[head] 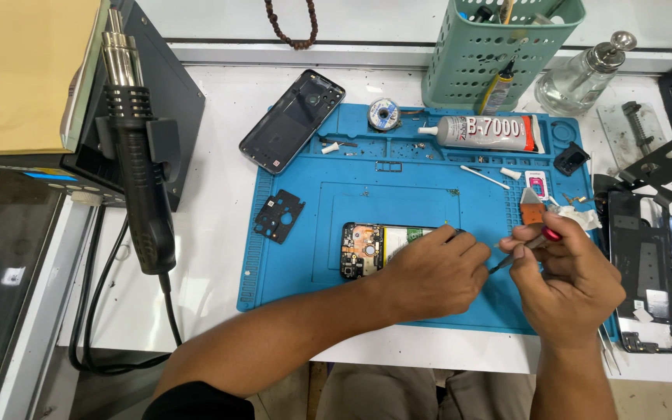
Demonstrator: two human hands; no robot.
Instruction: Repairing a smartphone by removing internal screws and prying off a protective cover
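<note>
An opened phone lies on the blue work mat, its circuit board and battery showing. My left hand rests on the phone's right part and presses it down, covering that end. My right hand grips a small screwdriver with a red cap, its tip pointing left toward the phone's hidden right end. The two hands are close together, almost touching.
A phone back cover, a black inner plate, a glue tube and a wire spool lie on or beside the mat. A hot-air gun hangs at left. A green basket, glass bottle and phone frame stand right.
</note>
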